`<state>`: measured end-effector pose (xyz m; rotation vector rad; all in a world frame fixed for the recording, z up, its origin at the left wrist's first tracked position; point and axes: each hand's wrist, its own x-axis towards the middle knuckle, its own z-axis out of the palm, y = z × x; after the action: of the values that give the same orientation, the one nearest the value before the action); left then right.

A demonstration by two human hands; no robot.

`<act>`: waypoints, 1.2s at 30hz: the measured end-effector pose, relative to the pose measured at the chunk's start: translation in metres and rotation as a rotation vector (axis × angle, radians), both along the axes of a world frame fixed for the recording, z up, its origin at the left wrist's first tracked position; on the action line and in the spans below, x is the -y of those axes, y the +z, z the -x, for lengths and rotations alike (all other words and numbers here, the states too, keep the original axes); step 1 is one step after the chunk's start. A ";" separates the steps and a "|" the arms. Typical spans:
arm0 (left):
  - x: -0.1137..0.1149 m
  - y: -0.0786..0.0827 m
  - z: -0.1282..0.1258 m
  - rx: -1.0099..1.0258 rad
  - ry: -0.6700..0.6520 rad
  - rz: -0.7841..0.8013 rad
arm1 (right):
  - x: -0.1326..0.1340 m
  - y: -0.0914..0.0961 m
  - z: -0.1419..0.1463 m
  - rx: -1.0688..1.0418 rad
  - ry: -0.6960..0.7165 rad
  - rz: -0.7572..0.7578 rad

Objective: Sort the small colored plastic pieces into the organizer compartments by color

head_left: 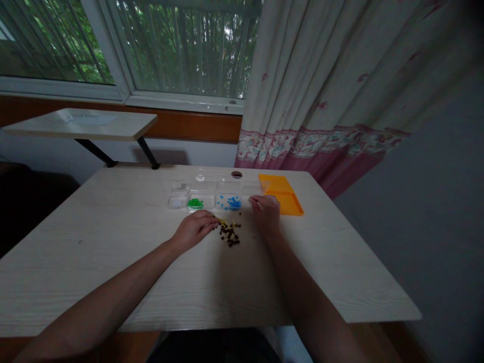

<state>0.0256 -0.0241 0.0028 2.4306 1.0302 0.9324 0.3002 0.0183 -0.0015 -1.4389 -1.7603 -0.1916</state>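
Note:
A small pile of dark brown and yellow pieces [229, 235] lies on the table. At its left edge is my left hand [193, 230], its thumb and fingers pinched together; what they hold, if anything, is too small to name. Behind the pile stands a clear plastic compartment box [209, 201]. Green pieces [195, 203] lie in one compartment and blue pieces [231, 202] in another, to the right. My right hand [266, 213] is at the box's right end, fingertips pinched together and partly hiding that end. Anything between those fingertips cannot be made out.
An orange open case [288, 201] lies just right of my right hand. The pale wooden table [159, 287] has a round cable hole [236, 174] near its back edge. A raised shelf [128, 126] stands at the back left, and a curtain [298, 101] hangs behind.

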 end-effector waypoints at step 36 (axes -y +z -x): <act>-0.010 -0.001 -0.004 -0.347 0.242 -0.040 | 0.009 0.006 0.005 -0.015 -0.097 0.109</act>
<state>0.0296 -0.0139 0.0022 2.6000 1.4644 0.6136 0.2951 0.0094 0.0046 -1.6015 -1.7130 -0.1374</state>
